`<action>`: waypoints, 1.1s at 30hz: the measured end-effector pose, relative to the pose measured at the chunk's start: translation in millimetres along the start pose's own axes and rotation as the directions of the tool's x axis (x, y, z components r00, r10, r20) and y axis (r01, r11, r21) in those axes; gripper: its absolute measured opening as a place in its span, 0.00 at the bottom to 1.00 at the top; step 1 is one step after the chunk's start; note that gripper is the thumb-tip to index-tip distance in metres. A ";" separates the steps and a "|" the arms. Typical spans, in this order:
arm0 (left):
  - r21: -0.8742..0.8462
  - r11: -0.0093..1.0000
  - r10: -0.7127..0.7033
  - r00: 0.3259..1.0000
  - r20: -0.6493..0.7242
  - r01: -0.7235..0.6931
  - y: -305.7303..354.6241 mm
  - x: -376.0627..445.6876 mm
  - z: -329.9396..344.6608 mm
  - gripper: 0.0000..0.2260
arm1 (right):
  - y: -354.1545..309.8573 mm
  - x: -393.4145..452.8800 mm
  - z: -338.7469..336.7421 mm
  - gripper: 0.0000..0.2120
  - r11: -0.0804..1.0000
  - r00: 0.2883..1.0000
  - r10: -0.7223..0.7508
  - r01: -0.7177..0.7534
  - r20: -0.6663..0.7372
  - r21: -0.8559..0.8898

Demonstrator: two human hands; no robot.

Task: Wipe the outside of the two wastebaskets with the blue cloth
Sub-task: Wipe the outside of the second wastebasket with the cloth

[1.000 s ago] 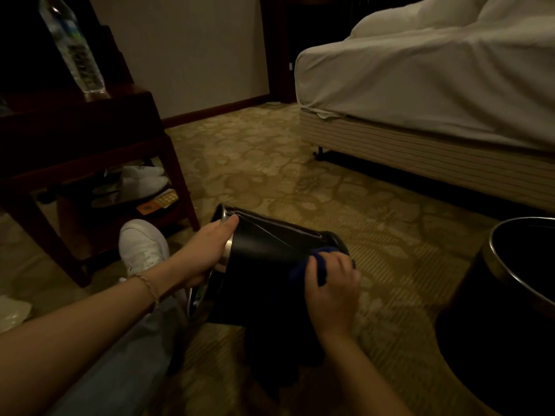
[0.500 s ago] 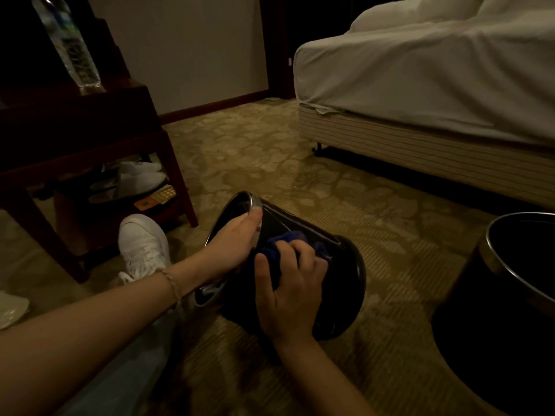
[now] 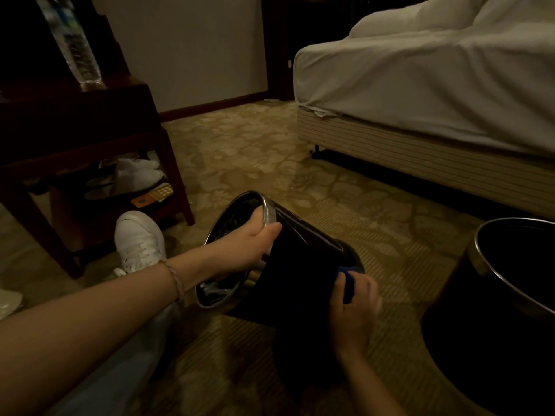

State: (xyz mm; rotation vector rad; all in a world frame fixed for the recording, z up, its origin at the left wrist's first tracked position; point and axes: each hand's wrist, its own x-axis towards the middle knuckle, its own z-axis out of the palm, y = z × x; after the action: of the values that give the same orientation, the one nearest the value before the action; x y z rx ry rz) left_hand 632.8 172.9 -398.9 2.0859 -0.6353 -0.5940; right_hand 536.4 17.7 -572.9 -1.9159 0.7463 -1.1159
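Black wastebasket [image 3: 300,265] tipped, left hand [image 3: 249,247] gripping rim, right hand [image 3: 351,307] clutching blue cloth [image 3: 348,280]

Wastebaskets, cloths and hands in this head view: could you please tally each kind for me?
Wastebaskets: 2, the tipped wastebasket and the upright wastebasket
Blue cloth: 1
Hands: 2, left hand and right hand
Total: 5
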 end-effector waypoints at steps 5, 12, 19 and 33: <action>-0.073 0.997 -0.020 0.999 0.050 0.023 5.7 5.9 12.9 0.33 | -24.0 0.4 -3.8 0.18 0.998 1.000 0.004 -0.006 0.027 0.060; -0.149 0.977 -0.102 0.951 0.292 0.151 -6.0 -4.4 -11.8 0.34 | -88.4 -4.9 -2.6 0.13 0.967 0.966 -0.228 0.211 0.119 0.141; -0.475 0.830 -0.208 0.952 0.223 0.292 2.4 -9.8 -29.4 0.22 | -67.2 -27.1 3.2 0.09 0.937 0.932 -0.348 0.342 0.098 0.073; -0.290 0.944 -0.228 0.948 -0.220 0.160 7.1 4.7 6.6 0.27 | -78.7 -38.6 2.1 0.10 0.947 0.946 -0.321 0.322 0.053 -0.006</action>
State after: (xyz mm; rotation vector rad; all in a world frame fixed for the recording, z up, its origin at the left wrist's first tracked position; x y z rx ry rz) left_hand 630.8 162.5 -397.3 1.9350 -0.1893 -0.4849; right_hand 529.1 89.8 -523.6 -2.1224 0.4216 -1.2522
